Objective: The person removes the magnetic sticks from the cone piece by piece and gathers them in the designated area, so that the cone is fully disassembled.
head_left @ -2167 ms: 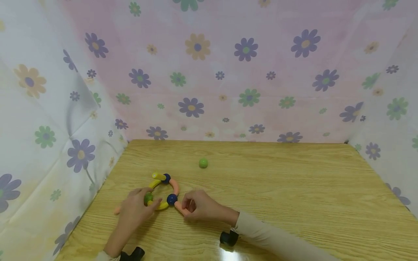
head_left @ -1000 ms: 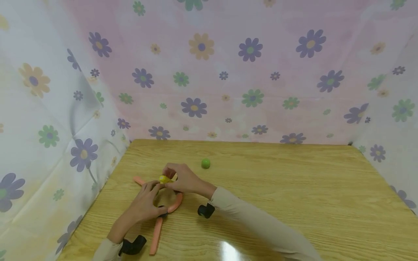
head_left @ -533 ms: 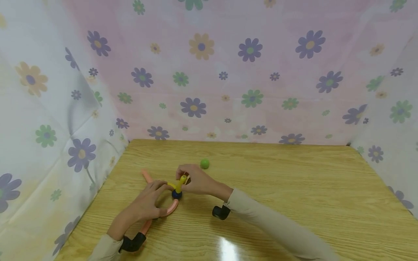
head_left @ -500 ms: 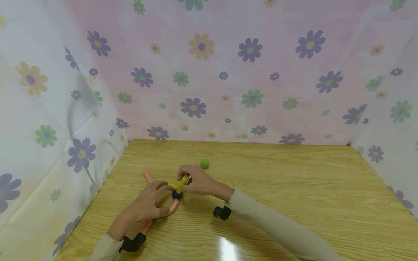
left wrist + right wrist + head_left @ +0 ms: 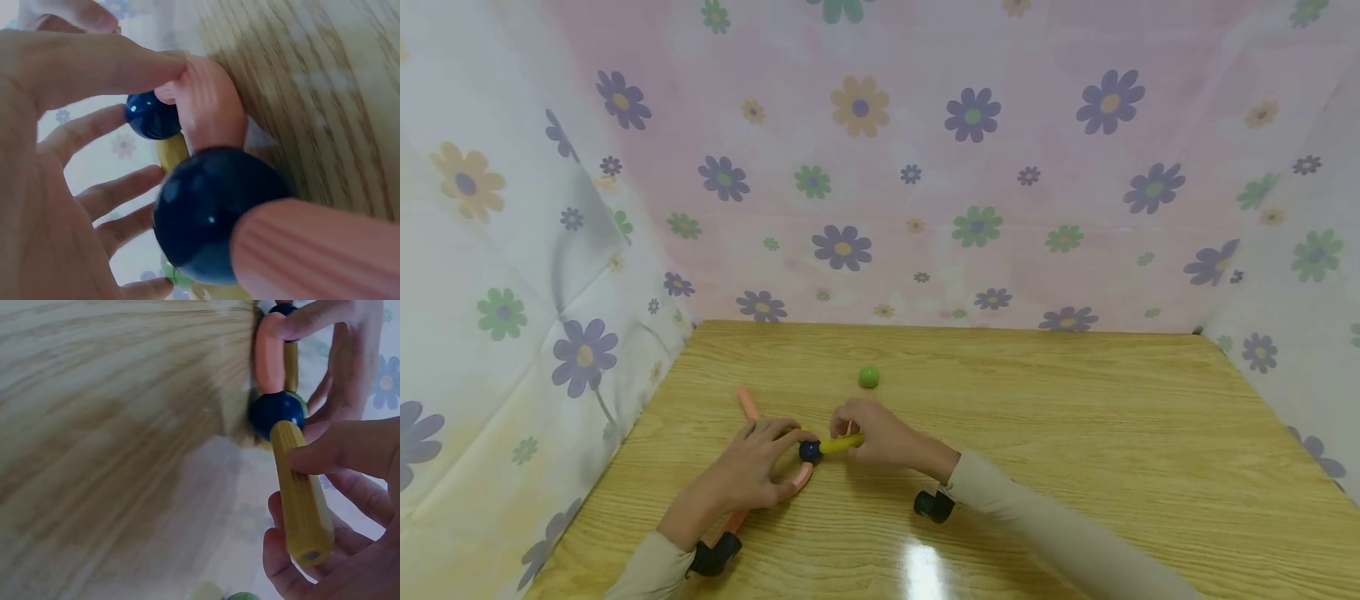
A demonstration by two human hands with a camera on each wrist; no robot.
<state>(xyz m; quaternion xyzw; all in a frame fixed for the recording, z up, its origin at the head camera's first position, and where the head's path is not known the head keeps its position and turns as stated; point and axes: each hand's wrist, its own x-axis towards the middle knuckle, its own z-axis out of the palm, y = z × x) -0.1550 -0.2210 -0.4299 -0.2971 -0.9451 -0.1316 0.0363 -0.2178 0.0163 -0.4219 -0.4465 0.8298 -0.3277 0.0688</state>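
Note:
A ring of curved pink and yellow rods joined by balls lies at the table's left. My left hand (image 5: 747, 471) grips it, thumb on a curved pink rod (image 5: 212, 103), index fingertip at the far blue ball (image 5: 152, 115). My right hand (image 5: 883, 433) pinches a straight yellow rod (image 5: 303, 500), which sticks out rightward from that blue ball. Straight pink rods reach outward too: one rod (image 5: 747, 402) toward the back, another rod (image 5: 325, 250) from the nearer blue ball (image 5: 200, 212). My left hand hides much of the ring in the head view.
A loose green ball (image 5: 868, 377) lies on the wooden table (image 5: 1075, 442) behind my right hand. Flowered cloth (image 5: 917, 192) walls in the back and both sides. Black camera mounts (image 5: 934, 506) hang at my wrists.
My right hand has moved from the front pink rod to the yellow rod, swinging it from raised to nearly level, pointing right. The ring has turned and shifted slightly right under my left hand.

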